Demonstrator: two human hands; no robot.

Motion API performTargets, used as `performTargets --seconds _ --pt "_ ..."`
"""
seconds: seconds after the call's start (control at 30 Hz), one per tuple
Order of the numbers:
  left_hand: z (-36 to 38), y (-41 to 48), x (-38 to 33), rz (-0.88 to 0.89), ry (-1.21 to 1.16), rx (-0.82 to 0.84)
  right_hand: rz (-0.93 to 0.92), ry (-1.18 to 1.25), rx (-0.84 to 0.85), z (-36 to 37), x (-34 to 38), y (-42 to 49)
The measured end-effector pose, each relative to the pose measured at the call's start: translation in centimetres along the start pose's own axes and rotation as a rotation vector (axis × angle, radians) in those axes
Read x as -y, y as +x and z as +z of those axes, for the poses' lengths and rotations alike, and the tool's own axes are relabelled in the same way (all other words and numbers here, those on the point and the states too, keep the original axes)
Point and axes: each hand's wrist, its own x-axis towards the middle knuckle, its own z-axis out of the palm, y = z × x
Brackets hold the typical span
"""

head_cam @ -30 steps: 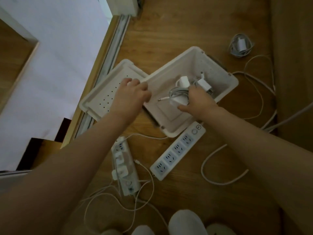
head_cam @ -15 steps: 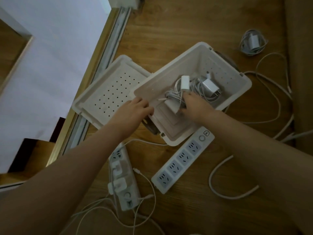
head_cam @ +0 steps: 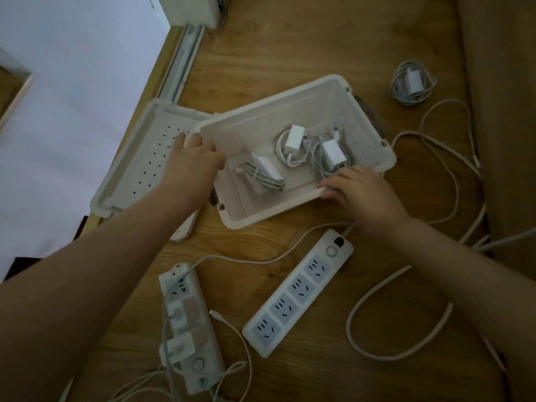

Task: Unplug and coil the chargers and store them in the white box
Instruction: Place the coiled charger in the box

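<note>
Evidently, the storing step is under way: the white perforated plastic box (head_cam: 293,123) on the wooden floor (head_cam: 290,39) is steadied at its rim by the left hand (head_cam: 193,161) and the right hand (head_cam: 364,190), three coiled white chargers (head_cam: 293,153) lie inside it, and a reach is called for next toward the coiled charger (head_cam: 412,82) left outside and the plugs on the white power strip (head_cam: 188,329).

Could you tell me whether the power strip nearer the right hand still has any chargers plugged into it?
No, the power strip by the right hand shows only bare sockets along its whole top face.
</note>
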Motion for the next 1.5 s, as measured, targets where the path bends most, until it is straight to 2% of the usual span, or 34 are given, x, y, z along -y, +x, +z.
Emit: performTargets --seconds 0.07,0.17,0.27,0.33,0.4,0.43,0.5,0.6,0.7,0.8,0.93,1.07,1.23,1.37,1.5 --pt "-0.9 0.8 -1.8 -0.055 -0.193 0.0 0.029 0.05 -0.059 0.5 0.6 1.3" --pt "-2.1 1.7 -5.6 0.062 -0.381 0.02 0.116 0.235 -0.14 0.9 1.1 3.7" --pt "-2.5 2.9 -8.6 0.181 -0.368 0.022 0.136 0.393 -0.25 -0.3 0.0 4.9" --pt "-2.5 4.0 -9.5 0.202 -0.364 -0.041 0.195 0.354 -0.384 -1.4 -2.0 5.1" --pt "-2.3 4.9 -10.2 0.204 -0.347 -0.103 0.343 0.299 -0.472 -2.3 -5.0 5.3" --pt "-2.2 5.4 -10.5 0.2 -0.338 -0.126 0.422 0.243 -0.469 -2.6 -6.9 5.5" --pt "-2.2 6.5 -11.1 0.171 -0.344 -0.153 0.516 0.12 -0.346 -2.9 -10.4 6.2" --pt "-2.6 8.5 -11.6 0.125 -0.384 -0.162 0.526 0.042 -0.135 -3.4 -14.0 7.5" --pt "-2.9 10.4 -11.8 0.107 -0.378 -0.166 0.525 -0.02 -0.026 -3.6 -16.4 9.2" --pt "-3.0 11.7 -11.6 0.086 -0.379 -0.154 0.533 -0.018 0.056 -3.6 -17.9 10.8" --pt "-3.1 12.2 -11.5 0.083 -0.372 -0.153 0.571 0.114 0.174 -3.4 -19.2 12.5" --pt "-3.3 12.5 -11.5 0.061 -0.392 -0.138 0.599 0.117 0.175 -3.5 -19.1 13.5" --pt "-3.4 12.5 -11.7 0.058 -0.405 -0.115 0.616 -0.164 0.259 -4.3 -18.7 13.5" --pt "-3.6 12.6 -11.7 0.042 -0.414 -0.102 0.571 -0.243 0.181 -3.5 -17.4 12.1" --pt "-3.5 12.9 -11.7 0.044 -0.407 -0.085 0.557 -0.184 0.08 -3.3 -16.6 10.5"
